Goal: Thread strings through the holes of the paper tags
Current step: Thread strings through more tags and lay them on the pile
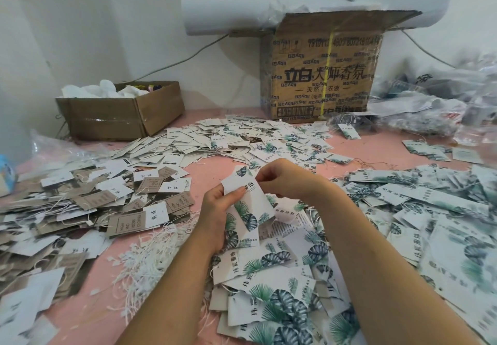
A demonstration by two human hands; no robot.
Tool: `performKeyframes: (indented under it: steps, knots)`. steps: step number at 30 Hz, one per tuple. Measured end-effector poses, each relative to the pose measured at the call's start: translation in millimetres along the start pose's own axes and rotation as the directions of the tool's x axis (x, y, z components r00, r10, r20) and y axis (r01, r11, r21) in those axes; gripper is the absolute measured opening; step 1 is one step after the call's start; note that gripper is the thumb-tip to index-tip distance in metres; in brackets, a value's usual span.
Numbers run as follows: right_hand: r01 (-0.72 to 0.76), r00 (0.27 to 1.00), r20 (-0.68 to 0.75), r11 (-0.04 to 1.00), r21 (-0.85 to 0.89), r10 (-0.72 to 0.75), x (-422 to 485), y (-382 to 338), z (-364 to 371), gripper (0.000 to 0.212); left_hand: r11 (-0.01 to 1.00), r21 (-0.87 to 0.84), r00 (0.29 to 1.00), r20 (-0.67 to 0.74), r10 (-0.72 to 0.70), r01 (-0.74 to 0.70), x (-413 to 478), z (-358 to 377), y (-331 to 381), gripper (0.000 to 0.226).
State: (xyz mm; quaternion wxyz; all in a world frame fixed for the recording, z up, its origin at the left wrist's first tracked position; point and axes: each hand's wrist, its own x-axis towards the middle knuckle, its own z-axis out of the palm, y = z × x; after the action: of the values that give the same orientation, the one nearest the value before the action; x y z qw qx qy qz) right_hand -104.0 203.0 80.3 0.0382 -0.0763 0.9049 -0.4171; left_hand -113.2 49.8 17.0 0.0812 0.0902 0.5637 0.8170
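Forearms [172, 285] nearest; left hand [215, 210], right hand [285, 177] pinch curled leaf-printed tag [252, 198].

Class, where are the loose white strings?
Head view: the loose white strings lie on the pink table, left of the left hand, beside brown card tags.

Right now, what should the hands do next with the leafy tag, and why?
Probably thread a string through the top tag: the right hand pinches its upper corner while the left hand grips the stack. The hole is hidden.
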Motion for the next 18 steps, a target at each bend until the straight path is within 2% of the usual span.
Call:
performKeyframes:
  steps: [2, 6, 10, 13, 18]
  knots:
    - [0.010, 0.999, -0.041, 1.000, 0.020, -0.010, -0.5, 1.1, -2.2, 0.013, 1.000, 0.000, 1.000, -0.014, 0.015, -0.015, 0.0, 0.2, -0.2, 0.013]
    - [0.031, 0.974, -0.226, 0.995, 0.090, -0.010, -2.9, 4.7, -13.2, 0.015, 0.997, -0.001, 0.992, -0.101, 0.071, -0.072, 4.3, -1.7, 0.5, 0.015]
    - [0.130, 0.935, -0.347, 0.979, 0.160, -0.067, -7.1, 0.3, -21.3, 0.015, 0.991, 0.039, 0.977, -0.163, 0.135, -0.131, 6.7, -0.6, 1.6, 0.021]
    - [0.188, 0.922, -0.361, 0.977, 0.097, -0.141, -7.6, -6.9, -19.3, 0.017, 0.984, 0.071, 0.970, -0.175, 0.171, -0.160, 6.1, 2.2, 1.1, 0.023]
    - [0.201, 0.921, -0.322, 0.976, -0.084, -0.218, -4.1, -13.6, -7.6, 0.012, 0.978, 0.083, 0.962, -0.181, 0.203, -0.191, 5.9, 4.4, 2.2, 0.020]
